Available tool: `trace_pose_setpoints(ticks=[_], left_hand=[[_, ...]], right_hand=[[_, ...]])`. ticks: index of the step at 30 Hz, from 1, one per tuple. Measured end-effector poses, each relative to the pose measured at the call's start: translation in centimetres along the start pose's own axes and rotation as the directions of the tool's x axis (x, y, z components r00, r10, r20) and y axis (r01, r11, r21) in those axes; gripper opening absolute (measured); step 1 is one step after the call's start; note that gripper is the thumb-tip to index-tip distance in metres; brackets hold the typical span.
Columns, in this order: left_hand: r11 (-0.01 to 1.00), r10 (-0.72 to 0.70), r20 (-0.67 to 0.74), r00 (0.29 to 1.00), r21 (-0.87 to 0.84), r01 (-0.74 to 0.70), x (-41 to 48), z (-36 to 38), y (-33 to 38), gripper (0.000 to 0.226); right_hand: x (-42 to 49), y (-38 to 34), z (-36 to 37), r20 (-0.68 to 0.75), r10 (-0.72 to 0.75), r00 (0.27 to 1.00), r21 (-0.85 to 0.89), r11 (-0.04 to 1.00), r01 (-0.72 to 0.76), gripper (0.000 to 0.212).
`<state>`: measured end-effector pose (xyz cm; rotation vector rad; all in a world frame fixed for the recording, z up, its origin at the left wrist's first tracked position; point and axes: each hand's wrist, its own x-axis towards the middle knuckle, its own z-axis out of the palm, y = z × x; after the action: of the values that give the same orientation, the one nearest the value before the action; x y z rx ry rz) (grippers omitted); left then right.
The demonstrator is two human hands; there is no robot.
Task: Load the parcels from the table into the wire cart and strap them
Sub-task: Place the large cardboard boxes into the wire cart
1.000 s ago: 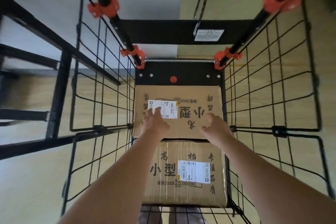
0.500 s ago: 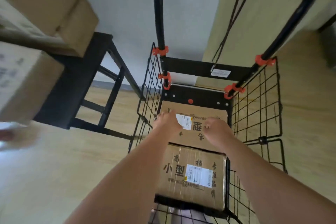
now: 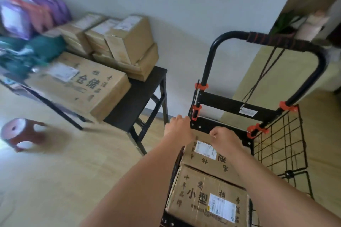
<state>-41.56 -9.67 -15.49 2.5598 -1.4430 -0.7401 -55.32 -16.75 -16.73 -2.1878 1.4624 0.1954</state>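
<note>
My left hand [image 3: 178, 128] and right hand [image 3: 224, 139] have lifted off the rear parcel [image 3: 203, 163], fingers curled, empty. It sits in the wire cart [image 3: 280, 143]. My view has swung to the counter [image 3: 132, 97], so I judge more loading comes next.

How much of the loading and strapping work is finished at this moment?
Done: two parcels, the near box and the far box, lie in the wire cart. In hand: left hand and right hand hover over the far box, grip unclear. Remaining: the large box and smaller boxes wait on the table; the cord hangs from the handle, no strapping yet.
</note>
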Motion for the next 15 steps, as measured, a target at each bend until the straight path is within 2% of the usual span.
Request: trace_pose_setpoints(ticks=[7, 10, 13, 15], left_hand=[[0.996, -0.082, -0.048, 0.995, -0.05, 0.079, -5.8, -2.8, -8.7, 0.053], [0.985, -0.136, -0.055, 0.989, -0.113, 0.129, -8.6, -3.6, -12.8, 0.054], [0.969, -0.189, -0.086, 0.978, -0.18, 0.171, -11.2, -4.3, -17.4, 0.044], [0.953, -0.217, -0.098, 0.971, -0.235, 0.19, -13.0, -4.8, -20.6, 0.048]], right_hand=[[-4.7, -8.2, 1.9, -0.007, -0.126, 0.992, -0.074, 0.989, 0.125, 0.018], [-7.1, -12.3, 3.5, -0.005, -0.16, 0.987, -0.081, 0.984, 0.16, 0.014], [-9.2, -16.1, 5.6, 0.004, -0.182, 0.983, -0.068, 0.981, 0.182, 0.017], [-10.2, -18.6, 7.1, 0.016, -0.187, 0.982, -0.044, 0.981, 0.188, 0.02]])
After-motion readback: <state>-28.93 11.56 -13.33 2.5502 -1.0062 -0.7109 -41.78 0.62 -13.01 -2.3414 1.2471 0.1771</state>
